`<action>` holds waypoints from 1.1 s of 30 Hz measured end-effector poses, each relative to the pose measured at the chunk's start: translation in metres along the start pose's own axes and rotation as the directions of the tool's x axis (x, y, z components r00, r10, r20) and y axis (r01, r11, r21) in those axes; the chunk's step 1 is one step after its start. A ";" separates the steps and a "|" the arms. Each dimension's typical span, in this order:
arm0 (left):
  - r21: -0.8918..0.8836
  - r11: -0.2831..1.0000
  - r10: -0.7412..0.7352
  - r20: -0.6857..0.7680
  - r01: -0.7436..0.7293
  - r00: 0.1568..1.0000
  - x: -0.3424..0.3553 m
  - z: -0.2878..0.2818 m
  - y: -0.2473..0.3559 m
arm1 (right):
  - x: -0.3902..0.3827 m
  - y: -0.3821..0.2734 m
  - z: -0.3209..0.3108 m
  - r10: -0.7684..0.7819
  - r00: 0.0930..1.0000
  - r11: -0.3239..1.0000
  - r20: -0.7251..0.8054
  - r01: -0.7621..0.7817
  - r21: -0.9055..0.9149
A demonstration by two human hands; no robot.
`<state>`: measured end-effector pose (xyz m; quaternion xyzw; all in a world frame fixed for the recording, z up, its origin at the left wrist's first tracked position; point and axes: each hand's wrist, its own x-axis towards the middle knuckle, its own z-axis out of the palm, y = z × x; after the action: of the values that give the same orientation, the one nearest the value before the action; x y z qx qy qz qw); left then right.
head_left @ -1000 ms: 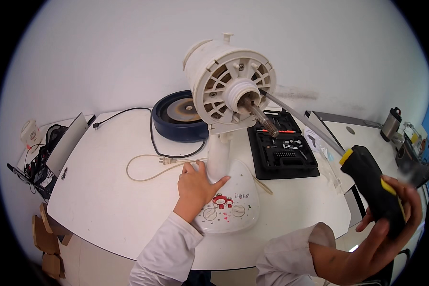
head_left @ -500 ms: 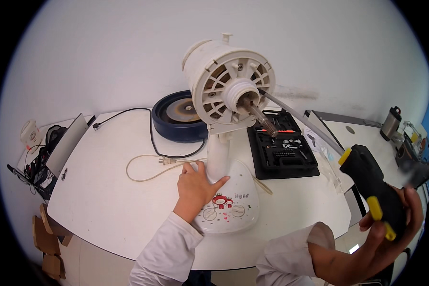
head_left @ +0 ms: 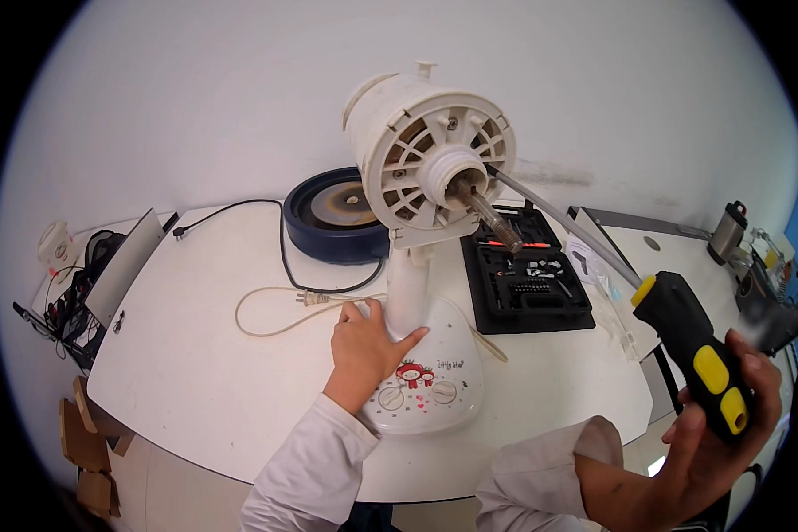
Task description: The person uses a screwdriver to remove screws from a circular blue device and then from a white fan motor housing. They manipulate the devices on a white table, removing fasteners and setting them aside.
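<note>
A white fan with its motor housing bare and a threaded shaft sticking out of its hub stands on a base with two knobs and a red cartoon print. My left hand grips the base around the foot of its white neck. My right hand, low at the right, holds the black-and-yellow handle of a long screwdriver. Its grey shaft reaches up to the housing's slotted face, right of the hub; the tip is partly hidden there.
Behind are a navy round pan-like thing with a black cord, and an open black tool case. A pale cord loops on the white table. A steel flask stands right; dark cables and gear sit left.
The screwdriver handle has rotated, showing more of its yellow pads, and my right fingers have shifted on it. The motor housing has moved very slightly; my left hand stays put.
</note>
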<state>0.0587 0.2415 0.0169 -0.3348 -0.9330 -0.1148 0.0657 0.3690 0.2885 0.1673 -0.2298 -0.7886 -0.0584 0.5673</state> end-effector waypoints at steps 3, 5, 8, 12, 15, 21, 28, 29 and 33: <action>0.005 1.000 0.023 -0.014 -0.023 1.000 0.004 0.004 0.008 | 0.002 -0.011 0.000 0.034 0.999 0.999 -0.018 -0.034 -0.013; 0.010 1.000 0.015 -0.006 -0.015 1.000 0.002 0.002 0.006 | 0.014 -0.014 0.001 -0.147 0.989 0.989 0.001 0.147 0.005; 0.022 1.000 0.006 0.000 -0.006 1.000 -0.002 -0.005 0.000 | 0.024 -0.009 0.003 -0.353 0.935 0.932 0.017 0.350 0.092; 0.026 0.999 0.028 -0.009 -0.028 1.000 0.000 -0.003 0.005 | 0.022 -0.004 0.003 -0.327 0.945 0.936 0.003 0.324 0.139; 0.016 0.999 0.046 -0.003 -0.046 0.999 0.003 -0.002 0.010 | 0.007 -0.009 -0.002 -0.032 0.999 0.999 0.002 0.032 -0.016; 0.012 1.000 0.003 0.045 -0.004 0.999 -0.003 -0.008 0.004 | 0.007 -0.027 0.009 0.162 0.986 0.987 -0.043 -0.162 0.010; -0.021 1.000 -0.002 0.047 0.003 0.999 0.004 -0.003 0.017 | 0.018 -0.022 0.025 0.237 0.908 0.971 -0.345 -0.222 0.083; -0.005 1.000 0.009 0.029 -0.009 1.000 0.006 0.001 0.015 | 0.016 -0.023 0.018 0.304 0.905 0.951 -0.298 -0.269 0.154; 0.053 0.996 -0.067 -0.038 0.069 0.997 0.010 0.015 -0.020 | 0.022 -0.034 0.042 0.526 0.827 0.756 -0.198 -0.348 0.555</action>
<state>0.0376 0.2370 0.0011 -0.2988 -0.9453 -0.0976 0.0877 0.3123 0.2797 0.1784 -0.2431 -0.5880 0.2431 0.7322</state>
